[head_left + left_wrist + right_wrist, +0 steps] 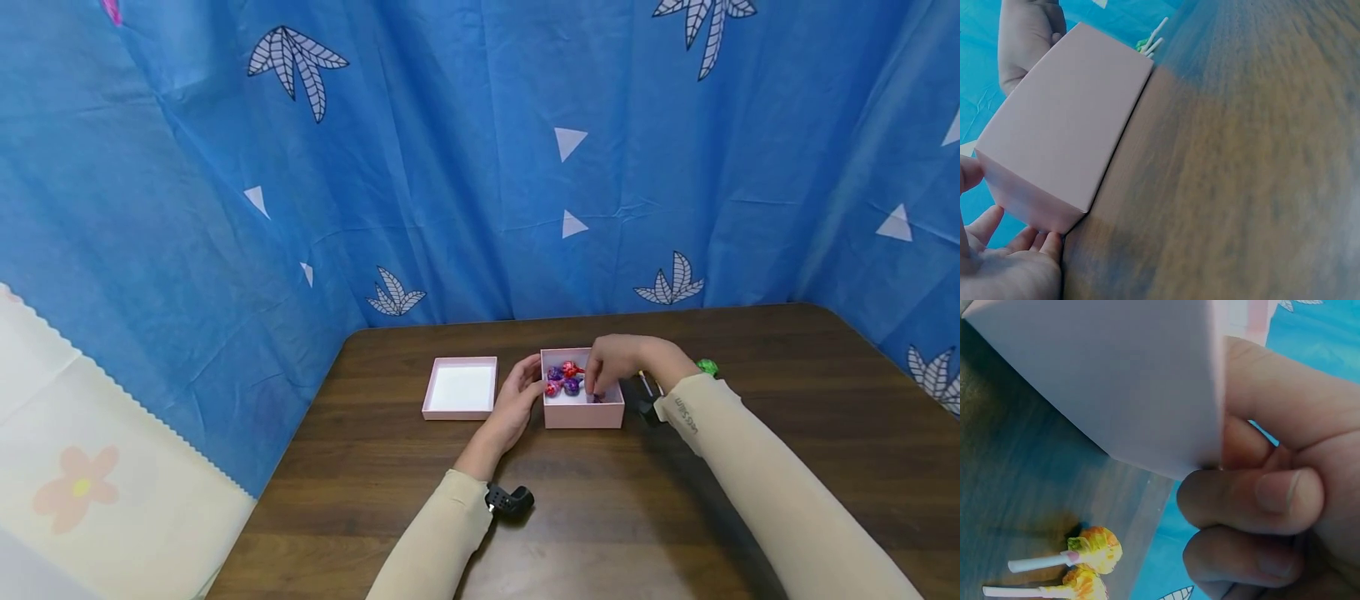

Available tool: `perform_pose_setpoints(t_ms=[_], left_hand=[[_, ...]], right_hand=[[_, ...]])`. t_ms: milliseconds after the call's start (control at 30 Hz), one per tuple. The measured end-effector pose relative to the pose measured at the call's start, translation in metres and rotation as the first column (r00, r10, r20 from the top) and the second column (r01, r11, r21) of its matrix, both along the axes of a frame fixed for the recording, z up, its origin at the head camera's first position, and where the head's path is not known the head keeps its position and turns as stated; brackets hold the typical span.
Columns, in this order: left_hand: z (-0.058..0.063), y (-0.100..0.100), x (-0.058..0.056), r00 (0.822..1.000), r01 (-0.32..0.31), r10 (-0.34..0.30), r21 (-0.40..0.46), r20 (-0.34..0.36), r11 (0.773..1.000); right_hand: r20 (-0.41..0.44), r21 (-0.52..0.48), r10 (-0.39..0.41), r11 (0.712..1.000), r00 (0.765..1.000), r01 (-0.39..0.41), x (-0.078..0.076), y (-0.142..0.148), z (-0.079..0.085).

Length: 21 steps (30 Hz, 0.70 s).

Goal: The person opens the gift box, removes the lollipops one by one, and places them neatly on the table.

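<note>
A pink open box [583, 417] with a white inside stands on the table, holding several lollipops [572, 387] in red and purple wrappers. My left hand [516, 403] rests against the box's left side, its fingers fairly straight and the thumb near the rim. From above, my right hand [621, 360] reaches over the right wall into the box, fingers bent downward. A dark purple bit shows right beneath its fingertips. In the right wrist view the box wall hides the thumb and index tips of the right hand [1285, 469], so I cannot tell what they pinch.
Left of the box lies a shallow pink lid [462, 388], white side up. Lollipops in yellow-orange wrappers [1096, 550] lie on the table right of the box, and a green lollipop [707, 367] sits beyond the right wrist. A blue curtain [480, 167] hangs behind the table.
</note>
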State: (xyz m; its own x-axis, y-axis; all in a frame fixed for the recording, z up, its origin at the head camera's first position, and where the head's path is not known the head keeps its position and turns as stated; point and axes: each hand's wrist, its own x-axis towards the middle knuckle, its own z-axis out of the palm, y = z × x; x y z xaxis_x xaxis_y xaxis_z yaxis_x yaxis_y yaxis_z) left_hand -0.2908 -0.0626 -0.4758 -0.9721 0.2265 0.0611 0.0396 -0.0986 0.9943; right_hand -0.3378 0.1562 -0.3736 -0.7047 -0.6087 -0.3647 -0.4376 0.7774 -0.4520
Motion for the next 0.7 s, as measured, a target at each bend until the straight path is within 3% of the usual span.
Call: perform_pose_setpoints(t_ms=[333, 700], left_hand=[[0.0, -0.001, 0.001, 1.0, 0.004, -0.004, 0.006, -0.007, 1.0], [-0.002, 0.0, 0.0, 1.0, -0.006, 0.006, -0.003, -0.001, 1.0]], right_hand=[[-0.08, -0.146, -0.018, 0.989, 0.997, 0.006, 0.003, 0.01, 0.007], [-0.147, -0.274, -0.159, 0.955, 0.976, 0.114, 0.014, 0.025, 0.003]])
